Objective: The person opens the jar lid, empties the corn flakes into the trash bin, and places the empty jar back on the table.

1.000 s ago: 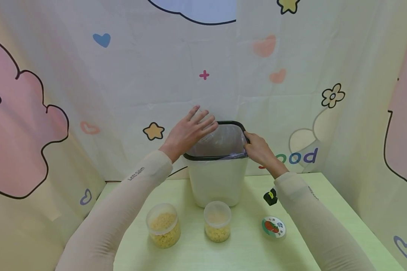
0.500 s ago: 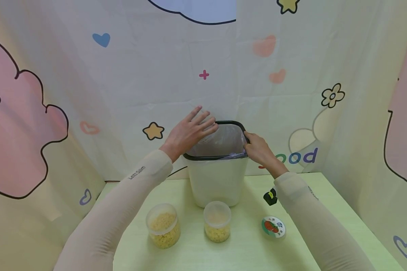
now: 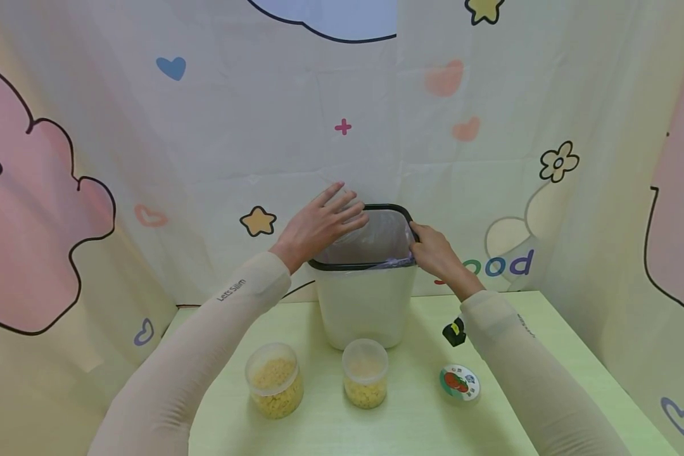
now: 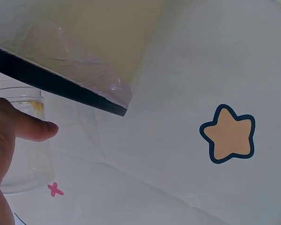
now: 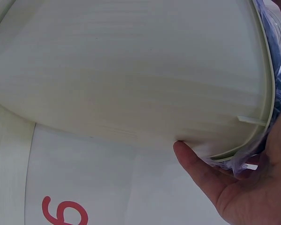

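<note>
Clear container is up at the bin's opening — ridged end toward it, a bit of yellow residue near that end; head view mostly hides it behind the hand. L hand grips it, thumb across one side, fingers spread; far-side contact can't be seen. R hand is clamped on the right side of the black rim, liner bunched by its grip. Hands apart, either side of the opening. Main risk, prob.: smooth wall + spread fingers = slip, container drops into bin. Tilted past the rim, residue could miss the liner. A hard pull by R hand might tip the bin or drag the liner in. If the bin slides fwd, it could bump the middle tub just in front — yellow bits inside, no lid seen on it, so spill poss. Left tub, also w/ yellow bits, less exposed. Tomato-print disc and small black item, right on table, seem low risk.
</note>
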A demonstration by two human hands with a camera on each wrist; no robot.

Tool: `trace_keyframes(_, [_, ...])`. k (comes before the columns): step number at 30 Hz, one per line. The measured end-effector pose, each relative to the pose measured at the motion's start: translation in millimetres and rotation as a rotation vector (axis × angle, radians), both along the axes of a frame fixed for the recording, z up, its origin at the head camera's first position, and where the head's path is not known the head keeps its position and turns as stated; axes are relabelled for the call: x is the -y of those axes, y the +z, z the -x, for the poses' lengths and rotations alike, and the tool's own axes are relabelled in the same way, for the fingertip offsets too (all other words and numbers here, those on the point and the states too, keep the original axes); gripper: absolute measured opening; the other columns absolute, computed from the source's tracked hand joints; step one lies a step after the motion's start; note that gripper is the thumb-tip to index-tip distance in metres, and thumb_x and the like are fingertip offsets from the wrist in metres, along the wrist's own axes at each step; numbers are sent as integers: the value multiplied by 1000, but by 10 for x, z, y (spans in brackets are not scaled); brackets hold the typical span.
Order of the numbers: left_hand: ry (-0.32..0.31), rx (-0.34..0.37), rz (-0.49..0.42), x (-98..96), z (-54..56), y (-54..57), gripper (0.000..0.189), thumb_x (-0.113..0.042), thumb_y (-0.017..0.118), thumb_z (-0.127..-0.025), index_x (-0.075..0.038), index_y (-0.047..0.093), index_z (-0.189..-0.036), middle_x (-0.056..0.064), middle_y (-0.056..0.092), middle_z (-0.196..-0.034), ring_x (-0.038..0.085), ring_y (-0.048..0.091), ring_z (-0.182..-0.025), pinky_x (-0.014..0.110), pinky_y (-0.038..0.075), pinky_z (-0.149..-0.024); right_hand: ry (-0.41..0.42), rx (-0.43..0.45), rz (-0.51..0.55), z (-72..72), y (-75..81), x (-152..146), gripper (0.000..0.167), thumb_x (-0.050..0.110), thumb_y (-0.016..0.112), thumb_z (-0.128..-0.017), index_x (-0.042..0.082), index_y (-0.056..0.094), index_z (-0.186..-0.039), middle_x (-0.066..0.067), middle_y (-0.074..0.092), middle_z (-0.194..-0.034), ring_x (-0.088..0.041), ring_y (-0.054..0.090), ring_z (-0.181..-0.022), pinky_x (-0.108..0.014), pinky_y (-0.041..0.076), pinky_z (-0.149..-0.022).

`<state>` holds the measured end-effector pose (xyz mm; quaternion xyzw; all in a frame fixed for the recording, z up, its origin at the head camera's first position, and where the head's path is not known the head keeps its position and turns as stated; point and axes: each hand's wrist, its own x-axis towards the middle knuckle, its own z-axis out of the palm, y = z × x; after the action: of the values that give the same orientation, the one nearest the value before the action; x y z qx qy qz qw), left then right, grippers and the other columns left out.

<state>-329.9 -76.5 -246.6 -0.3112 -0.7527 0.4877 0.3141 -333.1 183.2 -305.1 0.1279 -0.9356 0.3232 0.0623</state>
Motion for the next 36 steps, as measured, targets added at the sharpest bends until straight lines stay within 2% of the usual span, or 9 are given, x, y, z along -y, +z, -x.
trace_keyframes(6, [-33,22,-51,35,-11,57,95,-18,77,-84,-29,16,-156,2,24,-161,25,21,-151,50,3,-125,1,-1,2,-1,-7,2,59,12,34,-97,-3,22,-153,-26,29,-157,-41,31,-144,-54,32,-116])
trace_keyframes(11, [-37,6,-89,53,-15,113,100,-24,82,-79,-30,17,-155,1,25,-161,25,20,-151,50,2,-125,1,-2,3,0,-10,2,59,11,34,-97,-3,22,-153,-26,29,-157,-41,32,-144,-53,34,-114])
trace_keyframes(19, [-8,30,26,2,-10,24,101,-17,78,-83,-31,10,-156,1,17,-165,23,15,-153,50,0,-125,5,5,7,-3,-2,-13,60,12,35,-97,-2,21,-154,-25,28,-158,-41,31,-144,-54,31,-116])
trace_keyframes(24, [-15,13,31,-9,-7,16,99,-20,78,-83,-31,11,-156,1,18,-164,24,16,-153,50,1,-125,4,4,12,-4,2,-15,60,12,34,-97,-2,22,-154,-25,28,-157,-40,32,-144,-53,34,-114])
trace_keyframes(30, [-38,24,-36,45,-31,120,96,-22,77,-85,-29,14,-157,0,21,-163,24,17,-152,50,1,-125,4,5,9,2,-3,-13,60,12,34,-97,-2,22,-154,-25,29,-157,-39,34,-143,-53,35,-113])
trace_keyframes(33, [-46,22,-72,60,-40,187,100,-26,81,-81,-28,15,-157,1,22,-163,25,18,-152,51,1,-125,4,2,4,3,-4,-14,59,11,34,-97,-2,21,-154,-26,29,-157,-40,32,-143,-54,33,-114])
trace_keyframes(36, [-52,21,-80,55,-37,192,102,-26,82,-79,-28,15,-156,1,22,-163,25,19,-152,50,1,-125,1,4,7,-1,0,-17,60,11,34,-97,-2,21,-154,-26,28,-157,-40,34,-142,-53,34,-113])
